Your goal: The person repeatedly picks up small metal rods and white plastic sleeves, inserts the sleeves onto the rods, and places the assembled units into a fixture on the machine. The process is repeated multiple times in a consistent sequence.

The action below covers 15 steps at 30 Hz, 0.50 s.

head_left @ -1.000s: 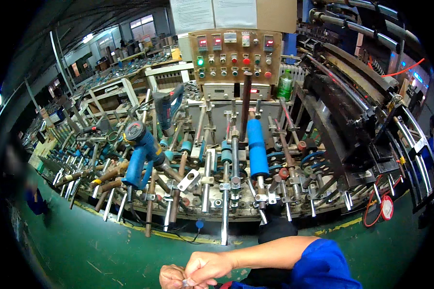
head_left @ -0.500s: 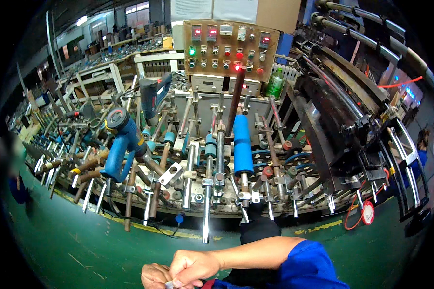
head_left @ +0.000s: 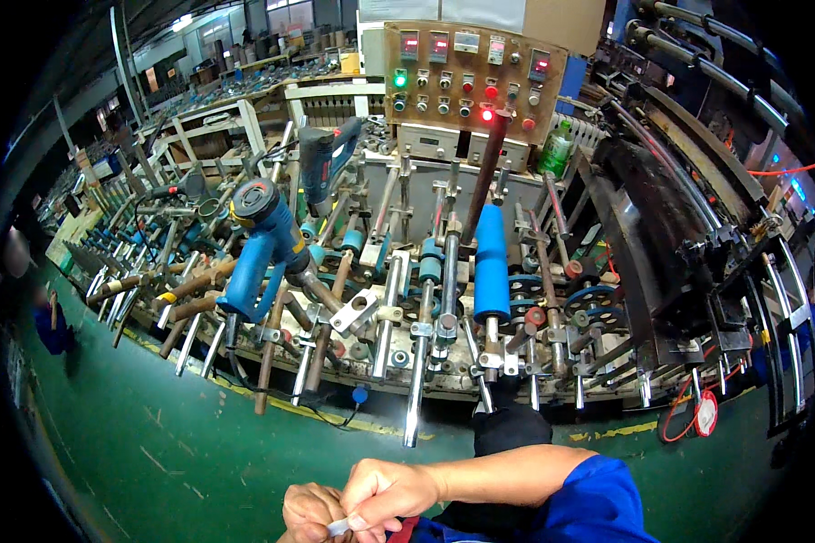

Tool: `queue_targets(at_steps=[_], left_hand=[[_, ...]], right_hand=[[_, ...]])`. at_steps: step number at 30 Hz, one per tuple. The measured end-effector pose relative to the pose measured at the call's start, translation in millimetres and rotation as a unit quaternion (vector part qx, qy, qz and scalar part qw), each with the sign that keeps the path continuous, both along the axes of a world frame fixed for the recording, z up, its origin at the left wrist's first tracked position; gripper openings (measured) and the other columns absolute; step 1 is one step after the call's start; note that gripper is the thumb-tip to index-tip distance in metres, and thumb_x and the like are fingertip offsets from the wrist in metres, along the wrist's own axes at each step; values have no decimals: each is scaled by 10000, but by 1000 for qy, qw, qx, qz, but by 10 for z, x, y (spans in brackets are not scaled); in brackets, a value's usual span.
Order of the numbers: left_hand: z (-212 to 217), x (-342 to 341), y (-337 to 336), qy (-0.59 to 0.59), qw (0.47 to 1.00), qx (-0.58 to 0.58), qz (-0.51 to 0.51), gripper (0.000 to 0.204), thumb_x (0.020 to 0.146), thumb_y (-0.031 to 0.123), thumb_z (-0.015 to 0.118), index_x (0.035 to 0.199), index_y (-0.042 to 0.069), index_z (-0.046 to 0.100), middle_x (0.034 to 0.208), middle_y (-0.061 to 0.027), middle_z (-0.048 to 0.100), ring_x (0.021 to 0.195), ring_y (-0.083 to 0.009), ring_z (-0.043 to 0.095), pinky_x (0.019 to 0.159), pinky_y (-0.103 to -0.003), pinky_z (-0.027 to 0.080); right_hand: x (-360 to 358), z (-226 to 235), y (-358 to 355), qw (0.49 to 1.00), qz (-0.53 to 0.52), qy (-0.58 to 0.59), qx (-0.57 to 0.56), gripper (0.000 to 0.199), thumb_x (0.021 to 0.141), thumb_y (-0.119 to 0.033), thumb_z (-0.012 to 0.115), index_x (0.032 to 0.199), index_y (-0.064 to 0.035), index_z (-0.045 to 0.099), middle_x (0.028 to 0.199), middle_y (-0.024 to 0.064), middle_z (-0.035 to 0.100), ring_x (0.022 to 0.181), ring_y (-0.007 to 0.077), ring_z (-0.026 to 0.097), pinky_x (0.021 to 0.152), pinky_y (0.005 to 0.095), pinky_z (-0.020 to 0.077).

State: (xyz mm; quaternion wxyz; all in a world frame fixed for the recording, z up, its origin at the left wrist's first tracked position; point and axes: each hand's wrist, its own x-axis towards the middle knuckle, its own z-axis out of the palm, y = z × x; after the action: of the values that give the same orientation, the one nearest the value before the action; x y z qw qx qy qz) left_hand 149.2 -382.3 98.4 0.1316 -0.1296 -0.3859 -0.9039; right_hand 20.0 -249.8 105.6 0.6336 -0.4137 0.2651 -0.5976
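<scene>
Low in the picture, my two hands meet close to my body. My right hand [head_left: 391,493], its forearm reaching in from a blue sleeve [head_left: 599,498], pinches a small whitish piece [head_left: 338,527] between thumb and fingers. Beside it my left hand [head_left: 306,512] is closed, its curled fingers against the other end of that piece. What the piece is cannot be made out; fingers cover most of it. A dark-clad leg [head_left: 509,433] shows beyond the right forearm.
Ahead stands a machine bench with many metal rods, a blue roller [head_left: 491,271] and blue heat guns [head_left: 255,262] on stands. Behind is a control panel [head_left: 462,77] with lit lamps; a green bottle [head_left: 556,149] stands nearby. Rods jut toward me over the green floor [head_left: 199,452].
My view has turned slightly, so the bench and hands sit farther right in the picture. More of the whitish piece shows between my fingers; both hands stay together.
</scene>
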Motion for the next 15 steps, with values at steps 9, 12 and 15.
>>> queue_targets(at_steps=[9, 12, 15], left_hand=[[-153, 149, 21, -230, 966, -63, 103, 475, 1096, 414, 446, 721, 123, 425, 515, -75, 522, 391, -179, 500, 388, -301, 450], [-210, 179, -33, -247, 956, -85, 134, 421, 1112, 375, 400, 788, 108, 437, 572, -74, 507, 437, -161, 460, 429, -283, 432], [-232, 178, -49, -215, 960, -115, 135, 422, 1117, 360, 386, 782, 106, 433, 573, -68, 504, 435, -158, 461, 420, -281, 414]], right_hand=[[-167, 78, -90, 996, -51, 61, 46, 397, 1078, -297, 520, 877, 7, 676, 733, 103, 735, 578, 103, 657, 511, 221, 477], [-89, -1, -162, 990, -78, 96, 62, 462, 1087, -355, 499, 877, 21, 666, 739, 108, 736, 649, 138, 713, 549, 246, 523], [-56, -68, -174, 986, -93, 124, 60, 492, 1087, -394, 500, 876, 17, 669, 745, 100, 741, 615, 134, 691, 542, 249, 520]])
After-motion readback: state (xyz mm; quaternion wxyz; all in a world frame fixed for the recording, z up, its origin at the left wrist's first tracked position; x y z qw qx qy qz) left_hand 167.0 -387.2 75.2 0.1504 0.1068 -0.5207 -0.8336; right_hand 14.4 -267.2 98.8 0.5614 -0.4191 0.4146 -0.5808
